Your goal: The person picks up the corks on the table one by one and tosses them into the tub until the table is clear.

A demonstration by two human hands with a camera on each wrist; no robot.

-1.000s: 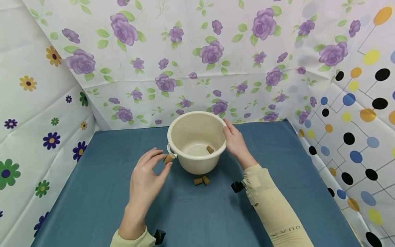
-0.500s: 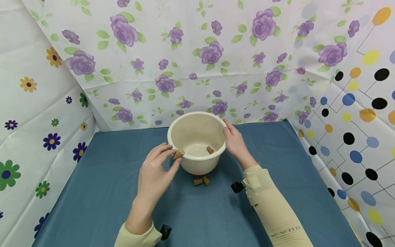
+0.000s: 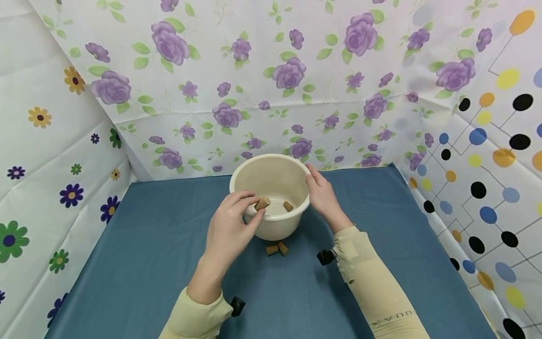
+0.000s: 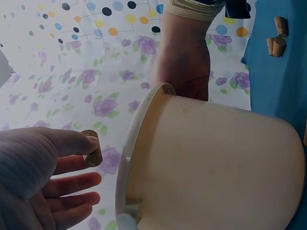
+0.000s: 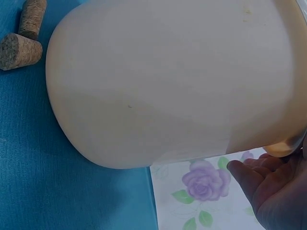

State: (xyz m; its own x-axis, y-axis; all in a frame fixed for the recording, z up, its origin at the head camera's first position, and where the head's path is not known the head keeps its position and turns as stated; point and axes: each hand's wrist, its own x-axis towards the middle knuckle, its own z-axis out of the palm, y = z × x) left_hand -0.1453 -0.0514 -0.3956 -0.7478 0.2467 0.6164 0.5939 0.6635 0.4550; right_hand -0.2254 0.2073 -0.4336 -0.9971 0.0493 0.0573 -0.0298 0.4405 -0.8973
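My left hand (image 3: pixel 230 227) pinches a cork stopper (image 3: pixel 262 203) between thumb and fingers at the left side of a cream plastic bucket (image 3: pixel 277 229). In the left wrist view this cork (image 4: pixel 93 149) is above the bucket's rim, apart from it. My right hand (image 3: pixel 325 201) grips the bucket's rim on the right; in the right wrist view only part of that hand shows. One cork (image 3: pixel 288 205) lies inside on the bucket's bottom. On the cloth before the bucket lie two more corks, one on the left (image 3: pixel 272 250) and one on the right (image 3: pixel 283 248).
A blue cloth (image 3: pixel 139 263) covers the table. Behind stands a white sheet with purple flowers (image 3: pixel 226 114). Patterned sheets also hang at the left (image 3: pixel 63 155) and at the right (image 3: pixel 478 188).
My left hand has moved right and slightly up with the cork, from outside the bucket's left side to over its rim. The right hand and the bucket have stayed put.
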